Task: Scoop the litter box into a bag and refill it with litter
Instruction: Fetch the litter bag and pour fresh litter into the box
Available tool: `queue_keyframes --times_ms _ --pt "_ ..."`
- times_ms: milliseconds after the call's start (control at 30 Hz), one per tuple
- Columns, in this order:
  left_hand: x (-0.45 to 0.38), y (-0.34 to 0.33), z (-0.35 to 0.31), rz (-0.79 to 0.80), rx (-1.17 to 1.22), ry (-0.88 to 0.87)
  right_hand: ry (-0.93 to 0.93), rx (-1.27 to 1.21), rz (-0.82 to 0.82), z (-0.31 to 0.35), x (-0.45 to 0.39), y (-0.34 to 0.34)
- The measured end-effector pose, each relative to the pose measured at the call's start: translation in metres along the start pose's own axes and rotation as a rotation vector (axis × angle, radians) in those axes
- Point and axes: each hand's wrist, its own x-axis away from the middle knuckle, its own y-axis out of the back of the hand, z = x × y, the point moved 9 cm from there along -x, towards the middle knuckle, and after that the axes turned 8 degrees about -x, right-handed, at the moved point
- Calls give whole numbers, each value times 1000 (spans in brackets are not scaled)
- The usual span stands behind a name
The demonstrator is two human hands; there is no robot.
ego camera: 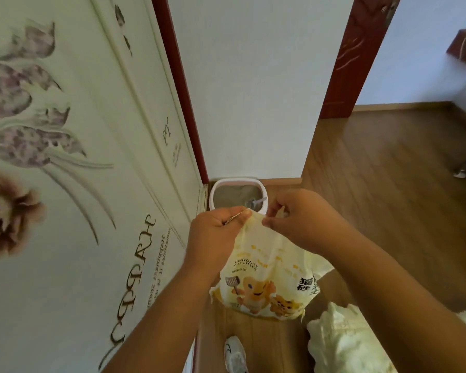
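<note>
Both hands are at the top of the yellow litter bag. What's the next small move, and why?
Probably pull the two hands apart to open the bag's top. The left hand and right hand each pinch the top edge of the litter bag, close together, and no opening shows yet. The litter box lies just beyond on the floor, scoop resting in it, so pouring looks like the step after.

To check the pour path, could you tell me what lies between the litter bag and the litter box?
In the head view, only both hands, left and right, pinching the litter bag top before the litter box.
</note>
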Motion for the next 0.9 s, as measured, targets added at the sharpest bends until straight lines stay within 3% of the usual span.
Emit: queue_keyframes --times_ms 133,333,733,900 --pt "-58 -7 11 71 -31 1 -71 -43 5 -13 -52 -9" --pt "-131 -20 27 55 -56 30 -169 -129 47 -40 -122 -15" --pt "-270 -60 76 -13 -53 189 -182 -38 215 -88 -288 -24" --pt "-313 -88 117 39 -55 270 -210 -1 262 -121 -336 -52"
